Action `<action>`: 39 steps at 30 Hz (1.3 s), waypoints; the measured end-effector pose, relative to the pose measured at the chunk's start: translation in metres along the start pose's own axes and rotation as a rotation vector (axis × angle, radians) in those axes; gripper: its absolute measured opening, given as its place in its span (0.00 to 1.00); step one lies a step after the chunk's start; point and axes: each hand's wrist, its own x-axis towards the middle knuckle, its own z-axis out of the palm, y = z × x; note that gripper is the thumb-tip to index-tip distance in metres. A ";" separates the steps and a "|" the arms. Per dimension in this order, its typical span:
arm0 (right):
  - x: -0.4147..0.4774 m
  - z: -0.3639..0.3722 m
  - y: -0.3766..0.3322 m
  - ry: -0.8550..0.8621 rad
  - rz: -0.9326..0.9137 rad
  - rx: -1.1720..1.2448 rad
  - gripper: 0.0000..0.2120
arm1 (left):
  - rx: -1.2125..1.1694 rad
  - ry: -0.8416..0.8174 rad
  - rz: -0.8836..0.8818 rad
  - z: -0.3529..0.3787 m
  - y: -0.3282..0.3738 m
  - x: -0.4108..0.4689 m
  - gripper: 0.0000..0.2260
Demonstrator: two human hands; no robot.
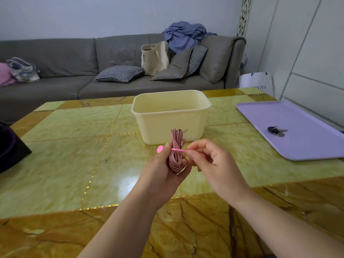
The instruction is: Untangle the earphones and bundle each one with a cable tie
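Observation:
My left hand (161,170) grips a coiled bundle of dusty-pink earphone cable (176,149), held upright above the table. A bright pink cable tie (176,149) crosses the middle of the coil, its round head sticking out past my left fingers. My right hand (210,161) pinches the tie's thin tail just to the right of the coil. A bundled dark earphone (276,130) lies on the purple tray (301,146) at the right.
A cream plastic tub (149,116) stands on the yellow-green tiled table (74,155) just behind my hands; something pale shows inside it. A dark object (11,148) sits at the table's left edge. A grey sofa (65,58) with cushions and bags is beyond.

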 end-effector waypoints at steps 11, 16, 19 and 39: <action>0.018 -0.033 0.002 -0.371 0.493 0.517 0.19 | 0.277 -0.358 0.036 -0.006 0.007 -0.009 0.13; 0.018 -0.042 -0.009 -0.425 0.464 0.449 0.04 | 0.562 -0.403 0.039 -0.011 0.008 -0.011 0.14; 0.017 -0.045 -0.011 -0.461 0.439 0.264 0.07 | 0.813 -0.435 0.054 -0.010 0.014 -0.015 0.09; 0.011 -0.039 -0.024 -0.527 0.239 -0.168 0.05 | 1.058 -0.281 0.038 -0.021 0.019 -0.013 0.19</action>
